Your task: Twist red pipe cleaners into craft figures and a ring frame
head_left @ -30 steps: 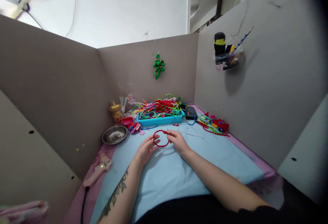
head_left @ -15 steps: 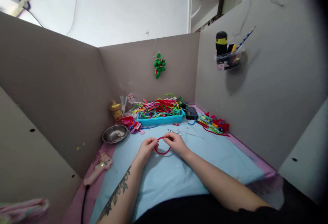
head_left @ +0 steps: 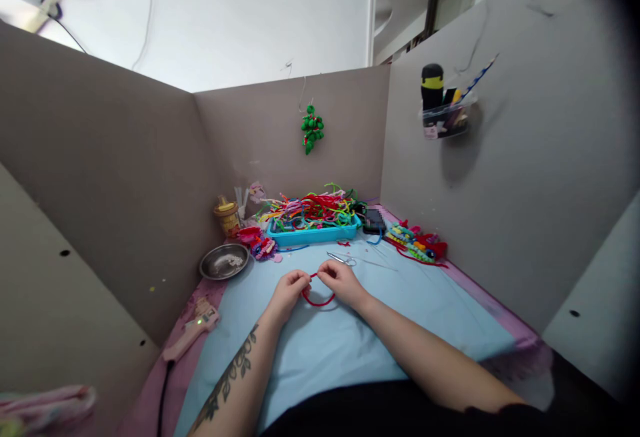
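Pinching red loop (head_left: 320, 305) at far side with left hand (head_left: 291, 289) and right hand (head_left: 341, 281), just apart, over blue cloth (head_left: 430, 290). Versus a second ago: closing left fingers on it instead of spreading them, holding it lower, exposing more of scissors (head_left: 340, 258) just beyond right hand. Can't read label (head_left: 431, 132) on clear bin (head_left: 457, 117), right panel (head_left: 500, 190); too small.
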`<move>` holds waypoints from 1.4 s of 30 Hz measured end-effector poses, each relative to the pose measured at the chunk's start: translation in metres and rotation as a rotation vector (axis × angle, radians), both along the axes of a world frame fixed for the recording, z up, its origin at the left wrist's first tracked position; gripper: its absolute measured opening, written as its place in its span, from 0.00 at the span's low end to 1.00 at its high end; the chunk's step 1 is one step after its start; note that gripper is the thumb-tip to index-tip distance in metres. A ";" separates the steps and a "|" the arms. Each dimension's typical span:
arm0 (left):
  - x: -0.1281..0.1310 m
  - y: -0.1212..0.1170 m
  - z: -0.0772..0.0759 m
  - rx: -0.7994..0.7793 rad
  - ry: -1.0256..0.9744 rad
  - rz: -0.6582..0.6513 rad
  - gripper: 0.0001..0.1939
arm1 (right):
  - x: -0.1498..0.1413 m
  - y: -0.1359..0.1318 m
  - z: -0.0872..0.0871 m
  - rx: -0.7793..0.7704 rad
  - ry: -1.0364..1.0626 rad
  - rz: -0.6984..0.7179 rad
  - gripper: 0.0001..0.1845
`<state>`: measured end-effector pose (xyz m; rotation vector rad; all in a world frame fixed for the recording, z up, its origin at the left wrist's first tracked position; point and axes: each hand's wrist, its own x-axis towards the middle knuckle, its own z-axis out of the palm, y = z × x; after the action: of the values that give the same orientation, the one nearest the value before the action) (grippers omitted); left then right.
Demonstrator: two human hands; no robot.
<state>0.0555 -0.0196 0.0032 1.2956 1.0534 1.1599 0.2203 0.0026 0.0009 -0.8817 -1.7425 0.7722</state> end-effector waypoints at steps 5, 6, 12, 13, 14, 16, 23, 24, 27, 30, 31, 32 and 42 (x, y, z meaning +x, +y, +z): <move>0.001 -0.001 0.001 0.023 0.026 0.013 0.14 | -0.002 0.000 -0.002 -0.041 0.001 0.015 0.06; 0.001 0.000 0.000 0.035 0.044 0.026 0.14 | -0.003 0.001 -0.004 -0.061 0.015 0.030 0.07; -0.004 0.007 -0.004 0.121 0.034 0.236 0.15 | -0.004 0.011 -0.015 -0.265 0.204 0.153 0.18; -0.005 0.009 -0.005 0.123 0.015 0.275 0.16 | -0.004 0.012 -0.016 -0.289 0.222 0.175 0.19; -0.007 0.010 -0.005 0.118 -0.003 0.309 0.16 | -0.004 0.013 -0.016 -0.306 0.232 0.193 0.19; -0.009 0.012 -0.005 0.090 -0.038 0.342 0.17 | -0.004 0.012 -0.014 -0.326 0.239 0.208 0.17; -0.008 0.006 -0.001 -0.010 -0.121 0.267 0.17 | -0.001 0.009 -0.008 -0.403 0.270 0.126 0.12; -0.007 0.006 -0.001 -0.018 -0.121 0.261 0.18 | 0.000 0.010 -0.009 -0.408 0.273 0.125 0.12; -0.006 0.006 -0.001 -0.048 -0.088 0.192 0.20 | 0.000 0.012 -0.010 -0.415 0.292 0.128 0.14; -0.006 0.006 -0.004 -0.055 -0.071 0.137 0.21 | 0.000 0.012 -0.010 -0.421 0.353 0.129 0.18; -0.006 0.007 -0.004 -0.053 -0.085 0.137 0.20 | 0.000 0.012 -0.010 -0.424 0.369 0.133 0.19; -0.006 0.007 -0.005 -0.051 -0.107 0.145 0.20 | 0.000 0.011 -0.009 -0.429 0.374 0.141 0.20; -0.009 0.007 -0.002 -0.081 -0.212 0.173 0.19 | 0.000 0.011 -0.007 -0.471 0.305 0.134 0.18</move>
<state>0.0469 -0.0129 0.0015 1.0088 1.0590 1.3386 0.2203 0.0136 -0.0064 -0.9008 -1.3788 1.3677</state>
